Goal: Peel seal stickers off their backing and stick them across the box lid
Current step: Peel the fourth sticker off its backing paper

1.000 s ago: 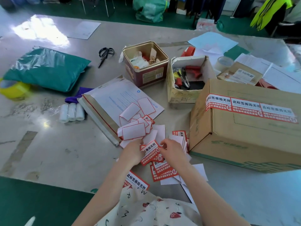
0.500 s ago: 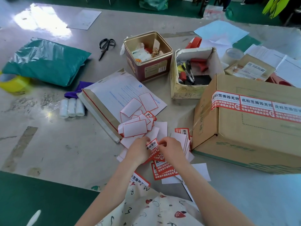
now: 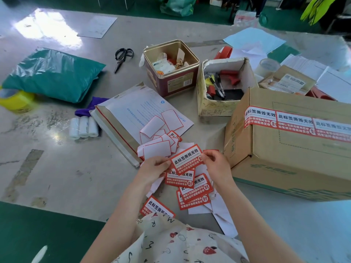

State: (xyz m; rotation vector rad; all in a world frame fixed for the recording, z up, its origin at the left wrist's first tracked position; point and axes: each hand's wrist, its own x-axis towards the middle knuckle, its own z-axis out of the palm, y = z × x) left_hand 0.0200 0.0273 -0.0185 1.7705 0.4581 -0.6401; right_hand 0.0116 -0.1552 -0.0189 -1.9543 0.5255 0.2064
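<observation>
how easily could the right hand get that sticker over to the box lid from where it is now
Probably yes. The right hand pinches one end of the seal sticker beside the cardboard box, and nothing stands between them. The left hand holds the other end.

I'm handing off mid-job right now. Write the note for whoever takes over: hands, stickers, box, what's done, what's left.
Left hand and right hand each pinch one end of a seal sticker, held above the table.
More unpeeled stickers lie below the hands; empty backings are piled on the envelope.
Done: three stickers run across the cardboard box lid.
Left: peel the held sticker and add it to the row.
</observation>
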